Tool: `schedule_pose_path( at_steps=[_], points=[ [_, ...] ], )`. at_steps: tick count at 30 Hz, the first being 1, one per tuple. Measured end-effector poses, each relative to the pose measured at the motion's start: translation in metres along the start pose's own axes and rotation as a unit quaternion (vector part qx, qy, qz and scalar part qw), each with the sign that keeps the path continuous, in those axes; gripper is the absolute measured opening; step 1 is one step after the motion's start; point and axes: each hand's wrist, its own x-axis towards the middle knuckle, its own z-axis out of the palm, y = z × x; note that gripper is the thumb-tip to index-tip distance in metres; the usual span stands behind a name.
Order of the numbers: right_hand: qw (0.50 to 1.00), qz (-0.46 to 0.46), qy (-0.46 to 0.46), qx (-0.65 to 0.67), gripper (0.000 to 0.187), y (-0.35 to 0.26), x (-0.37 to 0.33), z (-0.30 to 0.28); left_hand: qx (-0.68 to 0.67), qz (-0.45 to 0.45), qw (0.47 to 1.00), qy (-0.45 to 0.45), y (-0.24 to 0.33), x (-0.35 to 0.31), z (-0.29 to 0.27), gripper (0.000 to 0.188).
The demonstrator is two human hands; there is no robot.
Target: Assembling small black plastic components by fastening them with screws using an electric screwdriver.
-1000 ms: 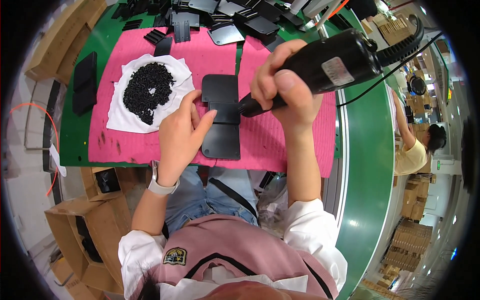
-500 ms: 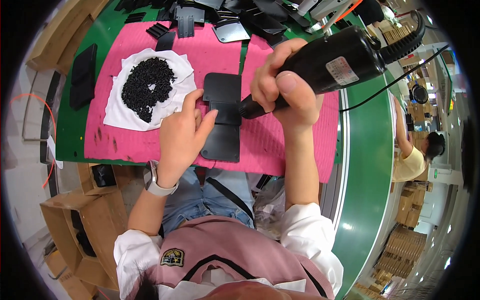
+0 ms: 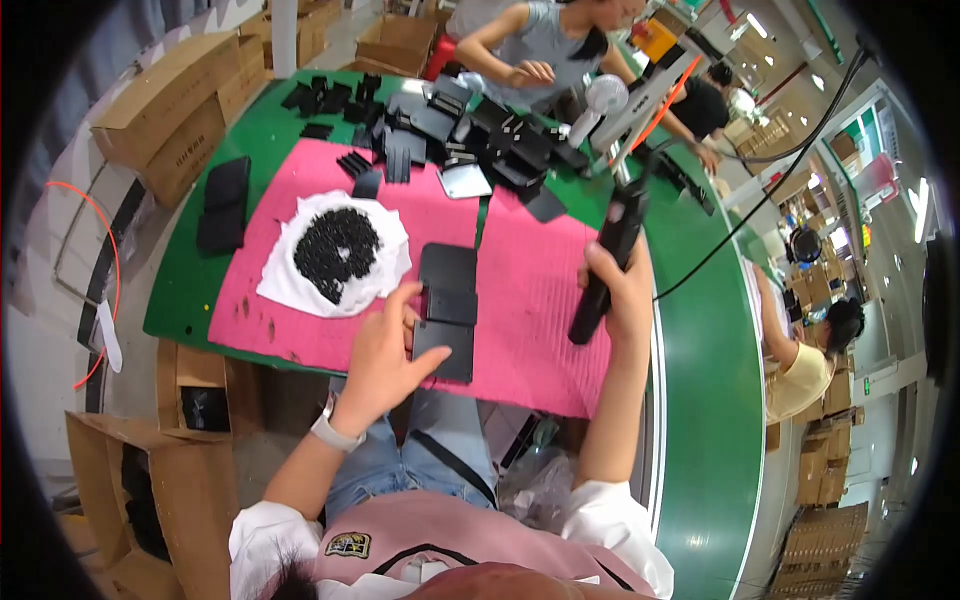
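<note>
My right hand (image 3: pixel 622 295) is wrapped round a black corded electric screwdriver (image 3: pixel 622 220), held over the right part of the pink mat with its tip angled down, away from the black panel. A flat black panel (image 3: pixel 455 310) in three joined sections lies on the mat in front of me. My left hand (image 3: pixel 380 360) is at the panel's left edge, thumb and index finger spread apart, the thumb over its lower section. Left of it, a white cloth (image 3: pixel 278 282) holds a heap of small black pieces (image 3: pixel 325 250), too small to make out exactly.
Black plastic parts (image 3: pixel 430 120) are piled at the back of the green table beside a small white fan (image 3: pixel 606 95). A black panel (image 3: pixel 224 205) lies at the left. Cardboard boxes (image 3: pixel 205 460) stand below left. A person (image 3: pixel 545 60) sits across the table.
My right hand has drawn the screwdriver away from the panel to the right, tipping it more upright. My left thumb and index finger have spread wider. The view now takes in more of the far side.
</note>
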Motion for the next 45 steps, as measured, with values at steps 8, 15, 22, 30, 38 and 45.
schedule_pose_path(
  at_steps=[8,15,22,30,38,45],
  points=[
    [0.797,-0.277,0.006,-0.537,0.071,0.002,-0.028,0.001,-0.19,0.004,0.966,0.173,0.013,-0.007,-0.001,0.039],
    [0.811,-0.148,-0.462,-0.328,0.047,-0.03,-0.048,0.08,-0.007,0.218,0.957,0.189,0.042,-0.009,-0.042,0.034],
    [0.94,-0.196,-0.268,-0.08,0.031,-0.003,-0.072,0.129,-0.394,-0.065,0.91,0.112,0.007,-0.025,-0.028,0.039],
    [0.891,0.024,-0.419,0.175,0.03,-0.017,-0.074,0.106,-0.402,-0.17,0.793,0.425,-0.019,-0.083,-0.115,0.033],
    [0.917,-0.228,-0.073,-0.32,0.027,0.05,0.052,0.083,-0.27,-0.211,0.65,0.679,-0.212,-0.331,-0.393,0.059],
    [0.748,-0.308,0.103,-0.579,0.041,0.103,0.168,0.077,-0.344,-0.273,0.554,0.707,-0.254,-0.442,-0.399,0.068]
  ],
)
